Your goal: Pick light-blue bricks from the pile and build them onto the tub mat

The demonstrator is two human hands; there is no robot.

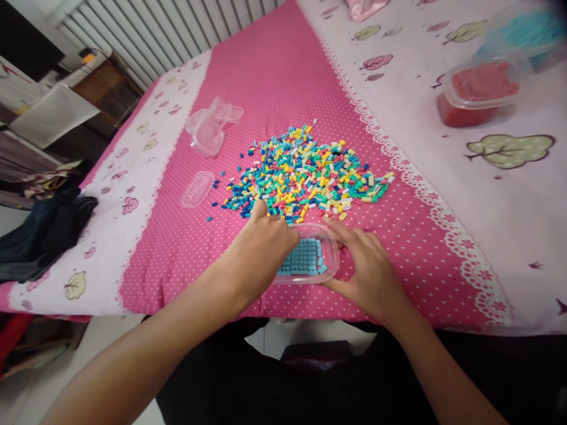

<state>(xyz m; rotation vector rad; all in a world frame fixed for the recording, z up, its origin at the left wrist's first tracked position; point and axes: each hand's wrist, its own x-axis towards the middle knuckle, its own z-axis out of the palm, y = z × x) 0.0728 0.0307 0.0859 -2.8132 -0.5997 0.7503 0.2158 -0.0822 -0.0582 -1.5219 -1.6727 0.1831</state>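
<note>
A heap of small coloured bricks (305, 174) in blue, teal, yellow and white lies on the pink dotted bedsheet (274, 77). In front of it stands a clear plastic tub (330, 254) packed with rows of blue bricks. My left hand (263, 248) rests over the tub's left side, fingers curled, thumb pointing at the heap; what the fingers hold is hidden. My right hand (370, 268) cups the tub's right side, thumb and forefinger around its rim.
Empty clear tubs (208, 127) and a clear lid (197, 189) lie left of the heap. A tub of red bricks (481, 91) and a tub of blue ones (527, 29) stand far right. Dark clothes (44, 233) hang at the bed's left edge.
</note>
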